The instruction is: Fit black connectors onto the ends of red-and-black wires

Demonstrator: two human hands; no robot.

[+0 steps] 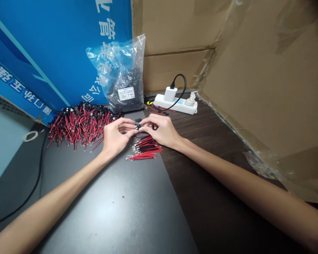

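Bare forearms (76, 183) stretch over the grey mat (108, 218) toward the clear bag (127, 79). In front of that bag, left hand (115, 138) and right hand (163, 129) meet, fingertips pinched on a small black connector (137, 126). Farther forward of the bag lie short red-and-black wires (146, 145); left of it, a wire heap (79, 127); right, a power strip (179, 106).

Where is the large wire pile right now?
In the head view, the large wire pile lies left of centre, between the blue panel and the left hand, beside the clear bag.
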